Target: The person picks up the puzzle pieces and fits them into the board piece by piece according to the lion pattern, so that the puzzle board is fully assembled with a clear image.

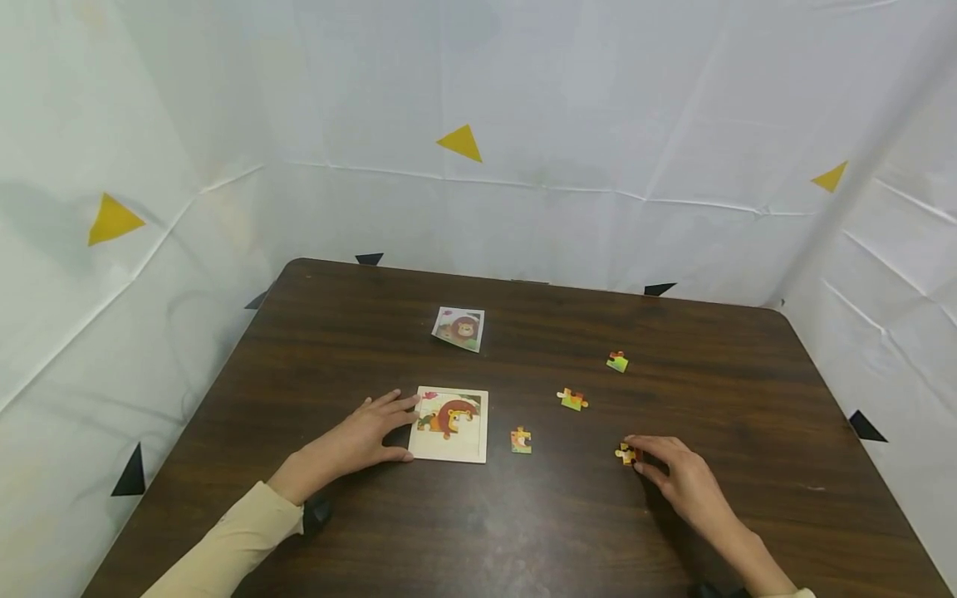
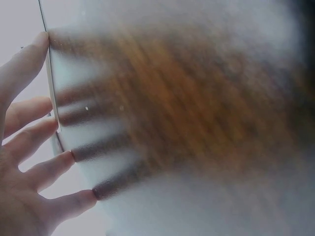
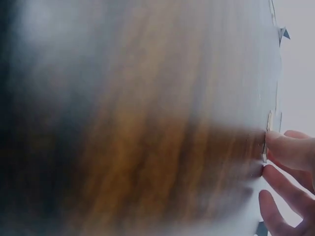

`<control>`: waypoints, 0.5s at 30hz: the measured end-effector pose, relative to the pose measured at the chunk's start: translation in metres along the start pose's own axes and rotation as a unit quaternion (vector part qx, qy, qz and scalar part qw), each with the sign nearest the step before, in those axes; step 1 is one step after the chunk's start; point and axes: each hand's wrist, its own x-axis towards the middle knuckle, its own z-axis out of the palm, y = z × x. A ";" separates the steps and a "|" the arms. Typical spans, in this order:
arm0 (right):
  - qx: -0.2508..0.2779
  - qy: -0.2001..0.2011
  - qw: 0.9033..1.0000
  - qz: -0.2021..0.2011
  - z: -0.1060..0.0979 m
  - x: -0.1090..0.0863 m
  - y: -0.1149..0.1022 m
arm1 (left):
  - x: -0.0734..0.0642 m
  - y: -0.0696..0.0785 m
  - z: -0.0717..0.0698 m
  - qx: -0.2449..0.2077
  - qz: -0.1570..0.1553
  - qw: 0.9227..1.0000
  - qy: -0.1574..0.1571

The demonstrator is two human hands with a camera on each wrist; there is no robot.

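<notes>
My left hand (image 1: pixel 364 434) lies at the left side of a square wooden puzzle board (image 1: pixel 467 448), fingers spread and the fingertips against its edge. The board holds a partly filled lion picture, with bare pale wood at the lower right. In the left wrist view, the board's thin edge (image 2: pixel 52 93) runs along the thumb and fingers. On the right of the table, my right hand (image 1: pixel 686 477) pinches a small yellow-and-brown puzzle piece (image 1: pixel 625 454) between thumb and finger, low at the tabletop. The right wrist view shows this piece (image 3: pixel 267 135) edge-on at the thumb.
Three loose pieces lie between and beyond the hands: one by the board (image 1: pixel 521 440), an orange-and-green piece (image 1: pixel 573 399), and a green-and-red piece (image 1: pixel 617 361) farther back. Behind the board lies a lion picture card (image 1: pixel 459 329). White cloth walls (image 1: pixel 561 224) surround the dark wooden table (image 1: pixel 449 531).
</notes>
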 end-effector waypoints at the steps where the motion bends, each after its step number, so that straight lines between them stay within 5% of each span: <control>1: 0.000 -0.002 1.000 -0.001 0.000 0.000 0.001 | 0.000 0.000 0.000 -0.001 0.000 1.000 0.000; 15: -0.020 -0.025 0.999 -0.022 0.002 -0.002 0.007 | 0.000 0.001 -0.001 0.000 0.005 1.000 0.004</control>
